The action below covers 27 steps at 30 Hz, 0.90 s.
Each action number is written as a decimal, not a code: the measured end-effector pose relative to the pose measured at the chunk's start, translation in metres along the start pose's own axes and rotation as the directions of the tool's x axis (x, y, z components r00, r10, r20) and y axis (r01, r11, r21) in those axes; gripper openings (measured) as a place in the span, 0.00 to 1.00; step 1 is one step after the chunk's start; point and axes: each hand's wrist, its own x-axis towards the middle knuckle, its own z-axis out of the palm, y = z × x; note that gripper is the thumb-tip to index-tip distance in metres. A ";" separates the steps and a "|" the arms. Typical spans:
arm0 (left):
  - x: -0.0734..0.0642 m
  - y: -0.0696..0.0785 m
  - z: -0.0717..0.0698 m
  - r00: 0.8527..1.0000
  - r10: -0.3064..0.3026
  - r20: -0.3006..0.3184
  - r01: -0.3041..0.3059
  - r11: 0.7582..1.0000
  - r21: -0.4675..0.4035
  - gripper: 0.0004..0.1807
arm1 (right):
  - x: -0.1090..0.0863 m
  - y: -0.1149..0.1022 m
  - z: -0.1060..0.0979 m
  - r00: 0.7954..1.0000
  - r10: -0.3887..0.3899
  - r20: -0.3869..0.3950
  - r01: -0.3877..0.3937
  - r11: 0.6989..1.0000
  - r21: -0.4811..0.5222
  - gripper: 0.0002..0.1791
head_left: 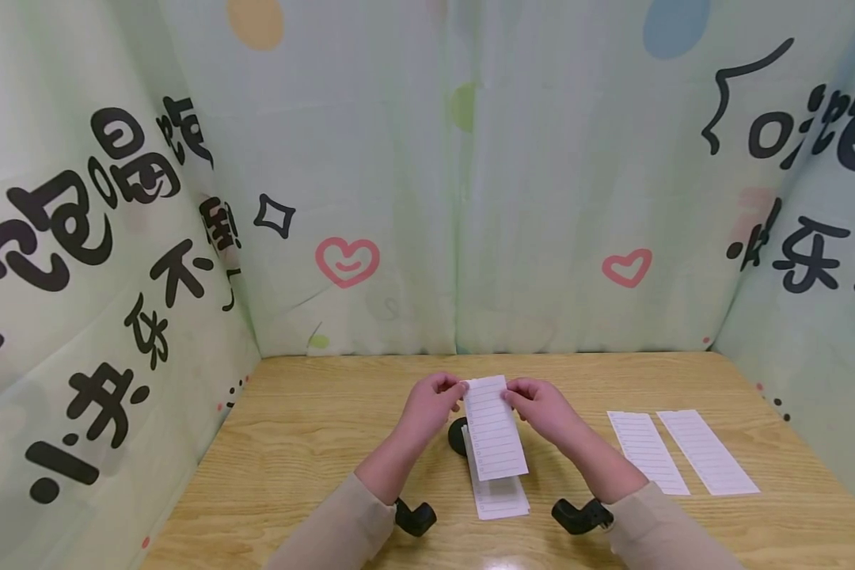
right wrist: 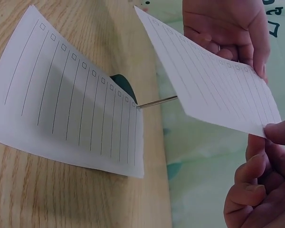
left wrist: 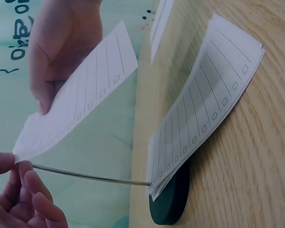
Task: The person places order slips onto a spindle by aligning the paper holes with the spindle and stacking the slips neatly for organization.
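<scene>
Both hands hold up one white checklist slip point(head_left: 496, 431), printed with lines and small boxes. My left hand point(head_left: 433, 402) pinches its upper left corner; my right hand point(head_left: 541, 408) pinches the upper right edge. Below the slip, a thin metal spike point(left wrist: 90, 176) rises from a round dark base point(head_left: 457, 437). The spike's upper end reaches the slip's corner by the left fingertips, where its tip is hidden. A small stack of similar slips point(right wrist: 71, 104) sits low on the spike by one corner, its far end curving down onto the table.
Two more lined slips, one point(head_left: 648, 451) beside another point(head_left: 708, 451), lie flat on the wooden table point(head_left: 313, 443) at the right. A pale printed curtain point(head_left: 413, 174) encloses the back and both sides. Black wrist mounts point(head_left: 416, 518) stick out inward from the sleeves.
</scene>
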 end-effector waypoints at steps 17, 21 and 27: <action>0.001 -0.003 0.000 0.998 -0.049 0.033 0.051 0.996 -0.078 0.09 | 0.000 0.003 0.003 0.999 0.028 -0.018 -0.028 0.999 -0.026 0.13; 0.003 -0.008 0.000 0.997 -0.063 0.038 0.065 0.997 -0.037 0.09 | 0.001 0.005 0.005 0.999 0.046 -0.017 -0.047 0.998 -0.044 0.12; 0.006 -0.021 0.001 0.997 -0.063 0.049 0.062 0.998 0.022 0.09 | -0.001 0.010 0.007 0.997 0.075 0.031 -0.072 0.995 -0.068 0.09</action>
